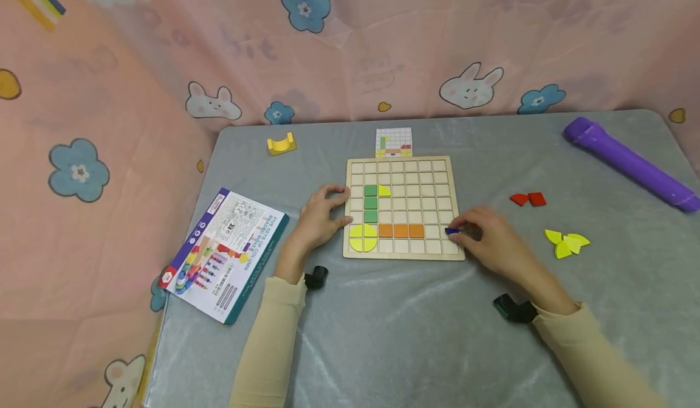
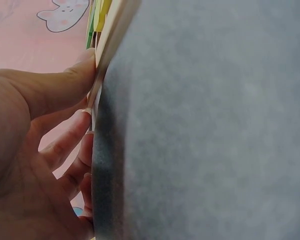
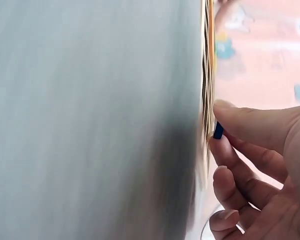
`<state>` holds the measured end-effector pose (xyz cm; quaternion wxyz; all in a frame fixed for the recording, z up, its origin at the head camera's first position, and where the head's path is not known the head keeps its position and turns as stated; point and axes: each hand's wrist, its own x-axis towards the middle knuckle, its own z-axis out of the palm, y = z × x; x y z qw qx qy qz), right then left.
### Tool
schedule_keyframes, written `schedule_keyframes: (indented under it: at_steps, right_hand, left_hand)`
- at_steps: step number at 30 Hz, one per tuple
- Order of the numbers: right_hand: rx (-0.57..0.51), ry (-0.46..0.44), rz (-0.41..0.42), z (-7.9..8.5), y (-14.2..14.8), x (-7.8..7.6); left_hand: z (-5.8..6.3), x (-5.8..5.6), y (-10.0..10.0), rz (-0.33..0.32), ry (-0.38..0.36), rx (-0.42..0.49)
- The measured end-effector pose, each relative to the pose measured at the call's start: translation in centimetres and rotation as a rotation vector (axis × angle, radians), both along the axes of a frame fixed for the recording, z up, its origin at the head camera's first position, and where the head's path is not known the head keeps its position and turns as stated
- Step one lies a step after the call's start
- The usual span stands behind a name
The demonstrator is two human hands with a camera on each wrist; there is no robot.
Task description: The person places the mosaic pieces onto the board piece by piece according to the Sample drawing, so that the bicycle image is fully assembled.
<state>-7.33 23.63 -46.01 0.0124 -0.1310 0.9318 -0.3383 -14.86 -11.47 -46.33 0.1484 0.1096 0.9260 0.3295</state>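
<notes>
My right hand [image 1: 489,241] pinches a small dark blue piece [image 3: 218,131] between thumb and index finger, over the lower right edge of a wooden grid board [image 1: 459,238]. At the board's left edge rests my left hand [image 1: 317,219], thumb and fingertips apart along the rim. Seated in the grid are a column of green squares [image 1: 370,203], a yellow quarter piece [image 1: 384,190], a row of orange squares [image 1: 401,231] and a yellow circle made of quarters [image 1: 363,238]. A small pattern card [image 1: 393,140] lies against the board's far edge.
Right of the board lie two red pieces [image 1: 537,199] and several yellow quarter pieces [image 1: 571,244]. A purple tube [image 1: 629,162] lies at the far right. On the left are a flat printed box [image 1: 229,256] and a yellow arch block [image 1: 281,145].
</notes>
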Motion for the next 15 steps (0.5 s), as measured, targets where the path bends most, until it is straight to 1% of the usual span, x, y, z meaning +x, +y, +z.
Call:
schedule_keyframes:
  at_steps: [3,9,15]
  right_hand:
    - [-0.016,-0.003,0.024,0.1,-1.4,-0.2]
    - [-0.033,0.039,0.081,0.2,-4.1,-0.7]
    - [-0.029,-0.043,0.126,-0.1,-6.7,-0.7]
  left_hand:
    - [0.0,0.0,0.0,-0.001,-0.002,-0.003]
    - [-0.1,0.0,0.0,0.007,-0.008,-0.005]
    - [0.0,0.0,0.0,0.004,-0.011,-0.005]
